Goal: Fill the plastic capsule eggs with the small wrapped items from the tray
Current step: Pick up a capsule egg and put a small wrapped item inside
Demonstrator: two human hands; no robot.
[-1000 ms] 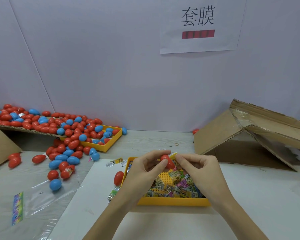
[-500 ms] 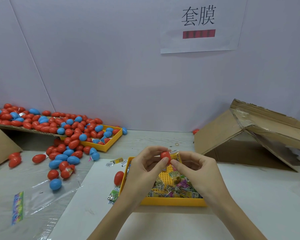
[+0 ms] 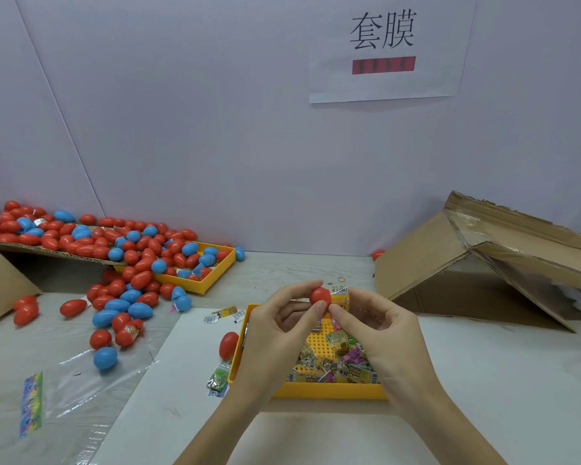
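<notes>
On the grey table (image 3: 282, 273), left of the yellow tray (image 3: 329, 391), we see many eggs. Above the tray our left hand (image 3: 275, 333) pinches a red egg (image 3: 320, 296); our right hand (image 3: 383, 333) pinches a wrapped packet (image 3: 341, 297) against it. The packet looks wide, so it may jam or slip out.

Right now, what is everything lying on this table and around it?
Held capsule egg: one, red, pinched between both hands above the near tray.
Held wrapped item: one, yellow, against that egg.
Near tray: one, yellow, centre front, holding many mixed-colour wrapped items.
Far tray: one, yellow, left rear, under spilled eggs.
Egg pile: too many to count, red and blue, left.
Lone egg: one, red, left of the near tray.
Cardboard box: one, brown, tipped over, right.
Paper sign: one, white, on the wall.
Clear bag: one, front left.
Left hand: grip on the egg.
Right hand: grip on the egg.
</notes>
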